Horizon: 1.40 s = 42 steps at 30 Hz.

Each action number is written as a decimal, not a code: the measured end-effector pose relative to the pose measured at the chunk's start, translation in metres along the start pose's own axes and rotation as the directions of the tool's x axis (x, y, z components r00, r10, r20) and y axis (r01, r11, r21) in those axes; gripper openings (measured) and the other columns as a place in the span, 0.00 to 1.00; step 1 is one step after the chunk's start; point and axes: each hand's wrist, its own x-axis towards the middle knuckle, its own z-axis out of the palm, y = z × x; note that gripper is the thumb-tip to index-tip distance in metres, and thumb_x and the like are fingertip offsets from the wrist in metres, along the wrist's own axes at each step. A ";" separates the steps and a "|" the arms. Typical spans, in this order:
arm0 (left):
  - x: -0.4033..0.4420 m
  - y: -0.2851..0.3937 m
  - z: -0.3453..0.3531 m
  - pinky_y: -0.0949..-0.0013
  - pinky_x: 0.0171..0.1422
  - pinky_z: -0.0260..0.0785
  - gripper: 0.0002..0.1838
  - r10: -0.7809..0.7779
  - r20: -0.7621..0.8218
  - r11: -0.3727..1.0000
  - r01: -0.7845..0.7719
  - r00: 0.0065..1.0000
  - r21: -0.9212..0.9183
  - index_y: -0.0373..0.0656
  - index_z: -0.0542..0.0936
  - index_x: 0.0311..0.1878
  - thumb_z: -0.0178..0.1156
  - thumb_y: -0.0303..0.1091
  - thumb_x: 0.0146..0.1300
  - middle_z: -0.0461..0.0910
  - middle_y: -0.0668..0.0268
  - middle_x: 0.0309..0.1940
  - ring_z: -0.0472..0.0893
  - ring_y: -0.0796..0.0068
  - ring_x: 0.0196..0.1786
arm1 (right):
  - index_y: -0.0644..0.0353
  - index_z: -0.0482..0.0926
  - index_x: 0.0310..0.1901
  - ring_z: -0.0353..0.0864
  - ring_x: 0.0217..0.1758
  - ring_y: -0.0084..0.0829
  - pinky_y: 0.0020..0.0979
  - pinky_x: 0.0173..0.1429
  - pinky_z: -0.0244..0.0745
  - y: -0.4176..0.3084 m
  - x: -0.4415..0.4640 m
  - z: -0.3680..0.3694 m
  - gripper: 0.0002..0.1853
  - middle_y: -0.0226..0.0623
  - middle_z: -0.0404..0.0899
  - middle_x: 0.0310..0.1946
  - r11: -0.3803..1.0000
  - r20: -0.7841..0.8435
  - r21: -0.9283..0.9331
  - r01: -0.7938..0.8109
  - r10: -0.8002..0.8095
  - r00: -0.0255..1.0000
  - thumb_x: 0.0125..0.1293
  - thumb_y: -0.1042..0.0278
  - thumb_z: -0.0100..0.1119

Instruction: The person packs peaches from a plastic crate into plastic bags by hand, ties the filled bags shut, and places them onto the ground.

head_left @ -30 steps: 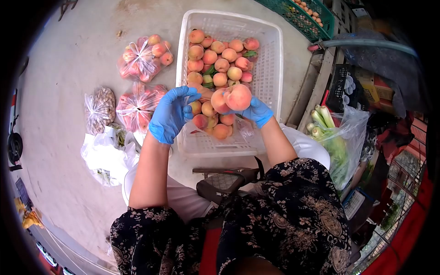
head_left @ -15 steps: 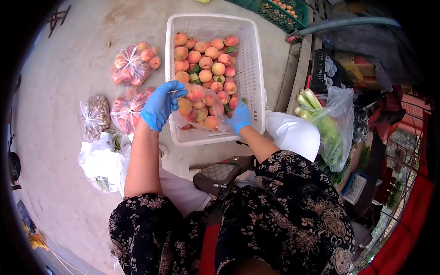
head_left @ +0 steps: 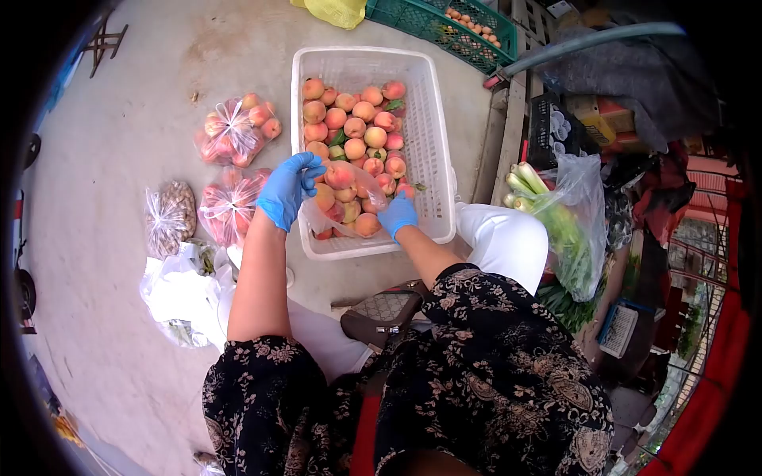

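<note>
A white slatted crate (head_left: pixel 432 119) holds several peaches (head_left: pixel 354 127). Inside its near part, a clear plastic bag (head_left: pixel 371 189) has peaches in it. My left hand (head_left: pixel 290 190), in a blue glove, pinches the bag's edge at the crate's left side, fingers curled. My right hand (head_left: pixel 398 214), also gloved in blue, is among the peaches at the right of the bag, touching a peach (head_left: pixel 406 190); its fingertips are partly hidden by the fruit.
Tied bags of peaches (head_left: pixel 236 131) and a bag of brown produce (head_left: pixel 169 218) lie left of the crate. A white bag (head_left: pixel 186 297) is nearer. Bagged green onions (head_left: pixel 567 230) stand at right, a green crate (head_left: pixel 432 28) beyond. A brown handbag (head_left: pixel 385 316) lies between my legs.
The peaches my right hand held up a second ago are no longer raised. That hand has gone down into the crate beside the bag. My left hand stays at the bag's edge.
</note>
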 end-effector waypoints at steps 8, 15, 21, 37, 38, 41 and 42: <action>0.002 0.006 0.011 0.77 0.33 0.64 0.13 0.095 -0.001 0.995 -0.095 0.995 0.000 0.42 0.75 0.42 0.49 0.40 0.62 0.78 0.63 0.38 0.76 0.77 0.36 | 0.66 0.78 0.27 0.74 0.25 0.29 0.29 0.32 0.70 0.038 -0.005 -0.073 0.09 0.38 0.76 0.22 0.425 0.259 0.899 -0.103 -0.326 0.909 0.56 0.69 0.52; -0.022 0.034 0.010 0.80 0.31 0.61 0.18 0.342 0.091 0.935 -0.329 0.935 -0.132 0.38 0.75 0.46 0.47 0.41 0.63 0.78 0.59 0.40 0.77 0.77 0.43 | 0.63 0.78 0.28 0.58 0.17 0.18 0.21 0.23 0.58 -0.042 -0.023 -0.219 0.09 0.26 0.65 0.17 0.106 0.075 0.994 -0.023 -0.515 0.854 0.58 0.70 0.48; -0.014 0.035 0.005 0.78 0.34 0.63 0.17 0.467 0.071 0.867 -0.440 0.882 -0.234 0.39 0.76 0.46 0.49 0.41 0.62 0.79 0.54 0.42 0.72 0.82 0.30 | 0.64 0.80 0.33 0.58 0.17 0.17 0.20 0.23 0.57 -0.081 0.016 -0.272 0.13 0.25 0.66 0.19 0.307 -0.004 0.935 0.175 -0.486 0.874 0.61 0.65 0.46; 0.021 0.021 0.029 0.70 0.39 0.70 0.17 0.350 0.045 0.889 -0.317 0.936 -0.329 0.36 0.76 0.46 0.50 0.39 0.61 0.77 0.60 0.45 0.75 0.67 0.50 | 0.60 0.76 0.40 0.70 0.45 0.45 0.42 0.49 0.67 -0.066 0.062 -0.223 0.14 0.44 0.73 0.37 0.572 -0.663 -0.007 0.820 -0.616 0.425 0.51 0.66 0.55; 0.020 0.022 0.034 0.71 0.39 0.69 0.17 0.354 0.035 0.885 -0.323 0.935 -0.335 0.37 0.76 0.46 0.51 0.39 0.60 0.77 0.61 0.45 0.76 0.70 0.48 | 0.59 0.75 0.39 0.70 0.46 0.46 0.41 0.50 0.67 -0.056 0.053 -0.205 0.12 0.44 0.73 0.38 0.549 -0.492 0.087 0.831 -0.702 0.515 0.51 0.67 0.56; 0.021 0.022 0.038 0.72 0.39 0.69 0.17 0.337 -0.029 0.887 -0.327 0.941 -0.327 0.36 0.76 0.46 0.51 0.39 0.60 0.77 0.57 0.46 0.76 0.75 0.39 | 0.55 0.74 0.42 0.68 0.47 0.48 0.42 0.52 0.67 -0.019 0.055 -0.112 0.16 0.46 0.68 0.45 0.700 0.059 0.071 0.711 -0.714 0.697 0.51 0.63 0.58; 0.022 0.021 0.035 0.70 0.40 0.70 0.18 0.329 -0.009 0.892 -0.314 0.944 -0.326 0.35 0.75 0.47 0.50 0.39 0.61 0.77 0.56 0.46 0.76 0.70 0.44 | 0.54 0.72 0.46 0.66 0.50 0.50 0.43 0.53 0.66 -0.011 0.062 -0.089 0.20 0.48 0.64 0.50 0.756 0.128 -0.006 0.655 -0.649 0.750 0.49 0.61 0.60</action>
